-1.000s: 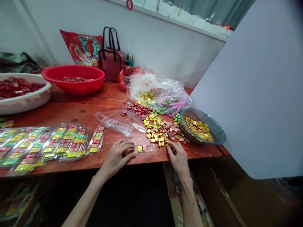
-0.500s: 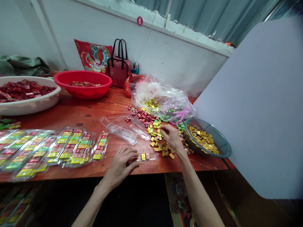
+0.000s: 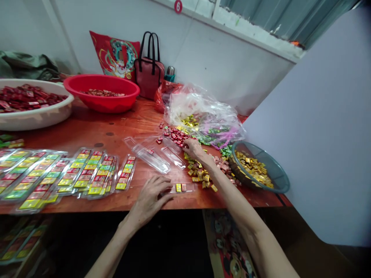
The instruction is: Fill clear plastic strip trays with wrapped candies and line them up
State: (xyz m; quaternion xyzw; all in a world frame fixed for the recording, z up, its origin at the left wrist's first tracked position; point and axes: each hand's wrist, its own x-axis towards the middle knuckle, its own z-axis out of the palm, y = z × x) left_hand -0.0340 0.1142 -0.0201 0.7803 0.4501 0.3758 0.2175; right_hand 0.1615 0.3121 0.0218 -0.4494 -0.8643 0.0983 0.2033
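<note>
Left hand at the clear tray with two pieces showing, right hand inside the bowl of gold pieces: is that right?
Not the right hand: the head view shows it by the loose red pieces, outside the bowl. The left hand is at the clear tray with two pieces showing.

Your left hand (image 3: pixel 152 197) covers one end of the tray (image 3: pixel 191 187); whether your right hand (image 3: pixel 195 150) pinches anything, you cannot tell. The view's left edge cuts off the white basin (image 3: pixel 37 120).
</note>
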